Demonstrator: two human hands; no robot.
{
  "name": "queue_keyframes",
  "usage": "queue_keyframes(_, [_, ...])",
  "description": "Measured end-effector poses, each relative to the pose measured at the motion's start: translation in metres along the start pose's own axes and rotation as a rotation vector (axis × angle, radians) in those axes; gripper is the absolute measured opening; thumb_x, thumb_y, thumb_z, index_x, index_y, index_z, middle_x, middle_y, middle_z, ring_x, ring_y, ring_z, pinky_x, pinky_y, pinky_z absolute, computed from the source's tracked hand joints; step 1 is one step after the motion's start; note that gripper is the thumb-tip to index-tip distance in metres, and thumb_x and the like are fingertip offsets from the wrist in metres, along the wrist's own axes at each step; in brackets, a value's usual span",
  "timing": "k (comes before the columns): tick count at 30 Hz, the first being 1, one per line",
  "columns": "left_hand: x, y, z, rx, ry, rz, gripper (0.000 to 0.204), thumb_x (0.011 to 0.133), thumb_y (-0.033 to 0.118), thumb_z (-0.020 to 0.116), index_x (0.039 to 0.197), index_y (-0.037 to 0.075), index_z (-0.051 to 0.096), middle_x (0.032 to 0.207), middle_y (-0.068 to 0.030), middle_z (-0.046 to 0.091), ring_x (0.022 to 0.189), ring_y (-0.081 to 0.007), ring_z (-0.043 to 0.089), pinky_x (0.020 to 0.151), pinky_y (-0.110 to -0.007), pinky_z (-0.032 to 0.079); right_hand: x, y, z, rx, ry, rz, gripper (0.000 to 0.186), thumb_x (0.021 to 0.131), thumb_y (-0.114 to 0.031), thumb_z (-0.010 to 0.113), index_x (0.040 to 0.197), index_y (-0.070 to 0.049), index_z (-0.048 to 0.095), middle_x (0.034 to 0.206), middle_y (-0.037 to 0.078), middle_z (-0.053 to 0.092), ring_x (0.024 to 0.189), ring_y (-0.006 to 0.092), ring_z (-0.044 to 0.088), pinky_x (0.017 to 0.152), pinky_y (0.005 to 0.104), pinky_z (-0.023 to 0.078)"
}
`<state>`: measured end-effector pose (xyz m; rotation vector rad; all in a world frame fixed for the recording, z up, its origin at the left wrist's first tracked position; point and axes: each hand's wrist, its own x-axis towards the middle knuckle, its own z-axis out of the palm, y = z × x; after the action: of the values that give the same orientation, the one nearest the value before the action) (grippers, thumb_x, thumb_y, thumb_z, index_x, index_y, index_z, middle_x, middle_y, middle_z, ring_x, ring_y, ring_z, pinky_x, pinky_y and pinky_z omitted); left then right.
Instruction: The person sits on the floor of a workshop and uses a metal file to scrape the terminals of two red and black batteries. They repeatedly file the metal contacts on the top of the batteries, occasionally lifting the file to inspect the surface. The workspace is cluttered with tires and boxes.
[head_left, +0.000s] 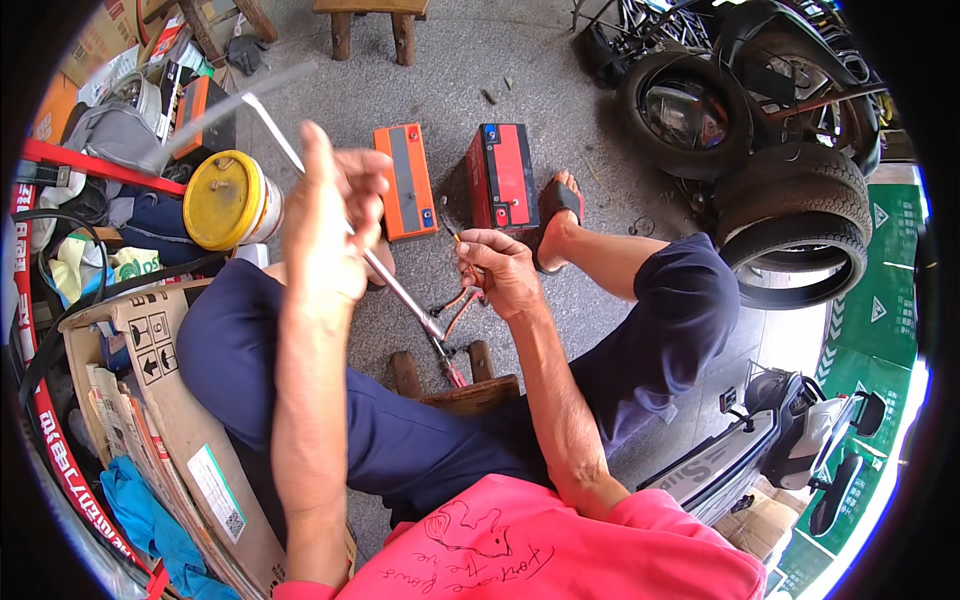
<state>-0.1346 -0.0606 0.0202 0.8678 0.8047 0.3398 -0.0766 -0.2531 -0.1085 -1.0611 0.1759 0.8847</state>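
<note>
My right hand (505, 272) is closed in a pinch on the orange end of a thin wire. Below it hang loose dark and reddish wires (462, 308). My left hand (335, 225) is raised and smeared by motion, its thumb pointing up. A long silver metal rod (400, 292) slants behind that hand, with a blurred crosspiece at its upper end; whether the fingers grip it cannot be made out. A red part (455, 374) shows near the rod's low end. Beyond my hands, an orange-and-grey battery (405, 180) and a red-and-black battery (503, 180) sit on the floor.
A low wooden stool (470, 392) is between my legs; another wooden stool (370, 8) is at the far side. Left are a yellow-lidded bucket (222, 200) and a cardboard box (150, 345). Tires (795, 205) are piled right, above a grey-and-black scooter part (725, 455).
</note>
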Motion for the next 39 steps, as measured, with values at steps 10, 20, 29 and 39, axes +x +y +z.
queue_keyframes(10, [-0.002,-0.096,-0.016,-0.119,0.215,-0.101,0.034,0.084,0.026,0.077,0.091,-0.005,0.065,0.085,-0.0122,0.067,0.037,-0.0043,0.038,0.032,-0.019,0.024,-0.022,0.007,0.054,-0.333,0.197,-0.272,0.009,0.082,-0.002,0.069,0.089,0.003,0.068,0.078,0.004,0.068,0.066,0.0084,0.061,0.055,0.0241,0.053])
queue_keyframes(20, [-0.005,-0.114,-0.033,-0.156,0.333,-0.152,0.022,0.087,0.016,0.072,0.098,-0.001,0.066,0.076,-0.0071,0.065,0.04,-0.0034,0.039,0.033,-0.018,0.024,-0.001,0.011,0.045,-0.633,-0.068,-0.1,0.012,0.085,-0.008,0.071,0.093,0.001,0.071,0.081,0.004,0.07,0.077,0.008,0.064,0.061,0.0244,0.054])
queue_keyframes(29, [0.0,-0.137,-0.036,-0.27,0.41,-0.189,0.021,0.088,0.023,0.072,0.1,0.006,0.066,0.069,-0.0056,0.062,0.04,-0.0037,0.041,0.032,-0.018,0.025,0.102,0.017,0.057,-1.336,0.279,-0.462,0.027,0.08,-0.022,0.07,0.098,-0.002,0.071,0.08,0.016,0.071,0.072,0.0252,0.07,0.068,0.0358,0.053])
queue_keyframes(39, [0.0,-0.141,-0.036,-0.116,0.409,-0.153,0.016,0.094,0.02,0.061,0.102,0.007,0.065,0.071,-0.0031,0.063,0.045,-0.0046,0.045,0.036,-0.019,0.027,0.109,0.012,0.054,-1.466,0.195,-0.391,0.019,0.076,-0.019,0.067,0.087,-0.005,0.074,0.074,0.014,0.071,0.069,0.0274,0.07,0.065,0.0379,0.055])
